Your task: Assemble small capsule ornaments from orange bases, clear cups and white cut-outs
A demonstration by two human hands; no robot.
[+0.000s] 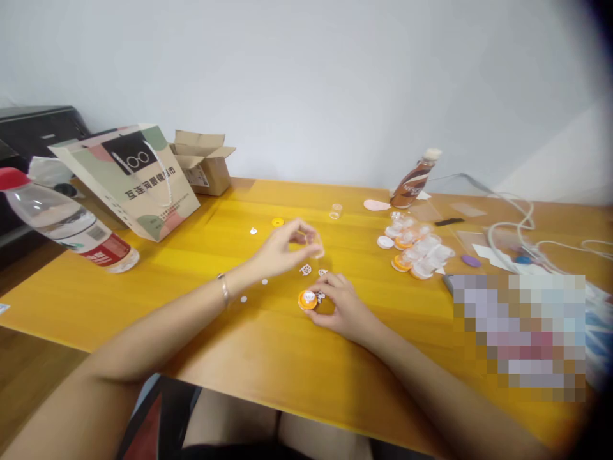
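My left hand (297, 248) is raised over the table, thumb and fingers pinching a small clear plastic cover (316, 248), somewhat blurred. Below it, my right hand (338, 303) grips the edge of a round orange base (306, 306) between thumb and fingers. A small white figure (310, 296) sits on top of that base. Around the hands lie little white cut-out pieces (305, 270), one partly hidden behind my right fingers. Small white discs (265, 282) are on the table near my left forearm.
A second clear cover (336, 211) and a yellow disc (278, 222) stand farther back. To the right are a pile of clear-covered orange pieces (416, 246), a coffee bottle (416, 180) and white cables (507, 223). A water bottle (71, 223), paper bag (138, 182) and cardboard box (205, 166) occupy the left.
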